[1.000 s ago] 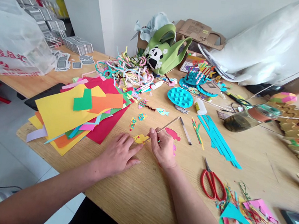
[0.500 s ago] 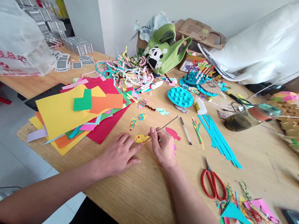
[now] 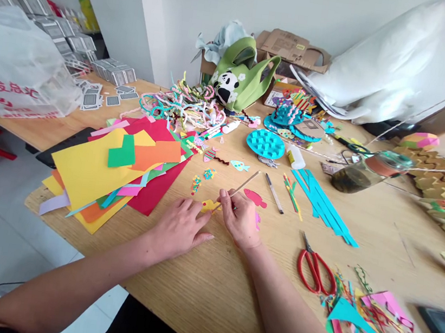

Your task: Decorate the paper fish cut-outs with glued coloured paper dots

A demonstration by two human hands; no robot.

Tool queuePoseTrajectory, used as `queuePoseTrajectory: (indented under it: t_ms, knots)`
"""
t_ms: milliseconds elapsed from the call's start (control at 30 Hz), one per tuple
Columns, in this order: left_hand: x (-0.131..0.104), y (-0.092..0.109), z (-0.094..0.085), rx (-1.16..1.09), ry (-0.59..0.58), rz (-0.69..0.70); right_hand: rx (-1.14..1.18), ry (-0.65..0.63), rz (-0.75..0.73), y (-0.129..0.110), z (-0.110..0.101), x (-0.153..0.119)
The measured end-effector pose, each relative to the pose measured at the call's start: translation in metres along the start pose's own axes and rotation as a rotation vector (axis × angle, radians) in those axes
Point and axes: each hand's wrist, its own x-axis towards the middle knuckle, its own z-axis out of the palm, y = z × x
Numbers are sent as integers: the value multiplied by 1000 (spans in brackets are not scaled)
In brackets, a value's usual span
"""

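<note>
A small yellow paper fish [image 3: 207, 205] lies on the table between my hands, partly covered by my fingers. My left hand [image 3: 182, 227] rests flat beside it, fingers stretched out and touching its edge. Between thumb and fingers, my right hand [image 3: 242, 221] pinches a thin wooden stick [image 3: 248, 183], its lower end down at the fish. Just past the right hand are a red paper fish [image 3: 256, 198] and a pink paper piece [image 3: 257, 221], the latter mostly hidden. Small piles of coloured paper dots [image 3: 196, 184] sit beyond the yellow fish.
Coloured paper sheets [image 3: 83, 164] are stacked at left. Red-handled scissors [image 3: 316, 271] and paper scraps [image 3: 374, 323] lie at right, blue strips [image 3: 323, 207] above them. Farther back are a blue egg-shaped piece [image 3: 265, 144], a glass jar [image 3: 363, 174] and a green bag [image 3: 242, 81].
The stick's upper end has shifted slightly left and leans a little lower. Both hands stay nearly in place around the yellow fish; the whole view has shifted slightly.
</note>
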Motion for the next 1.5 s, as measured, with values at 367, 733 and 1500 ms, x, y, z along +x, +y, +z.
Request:
queuePoseTrajectory:
  t_ms: [367, 733, 1500]
  knots:
    - [1, 3, 2, 5, 26, -11, 83, 47, 59, 2, -1, 1]
    - [0, 2, 2, 0, 19, -7, 62, 26, 50, 2, 1, 1]
    - [-3, 3, 3, -30, 11, -5, 78, 59, 30, 1, 1, 0]
